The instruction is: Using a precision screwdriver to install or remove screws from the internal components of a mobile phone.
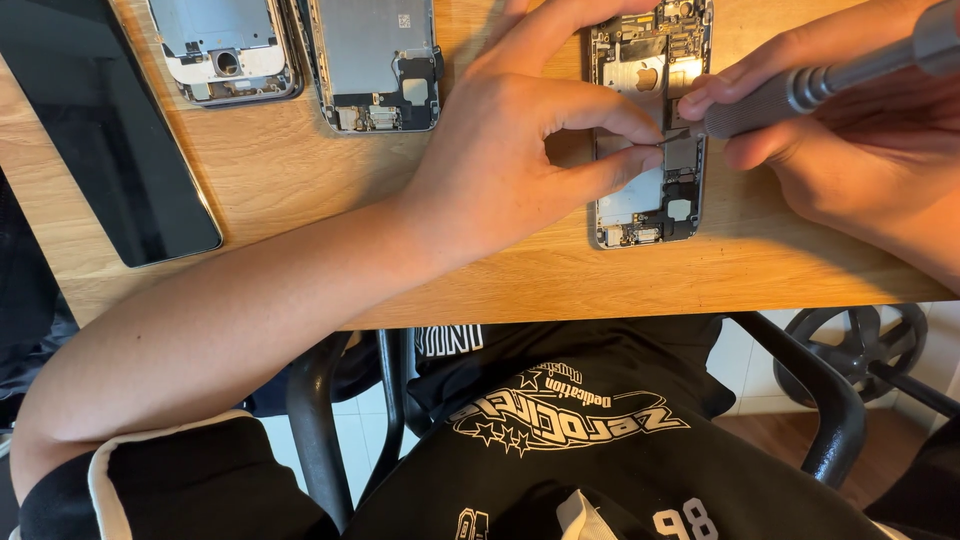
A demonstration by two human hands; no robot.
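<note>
Opened phone | bare metal frame | knurled steel screwdriver | wood-grain table

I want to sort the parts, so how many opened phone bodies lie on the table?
3. One at the top left, one just right of it, and one under the hands, partly hidden by the left hand. More may lie beyond the frame.

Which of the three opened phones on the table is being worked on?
The rightmost opened phone: the left hand steadies it while the right hand holds a screwdriver to it. The other two lie untouched further left.
</note>
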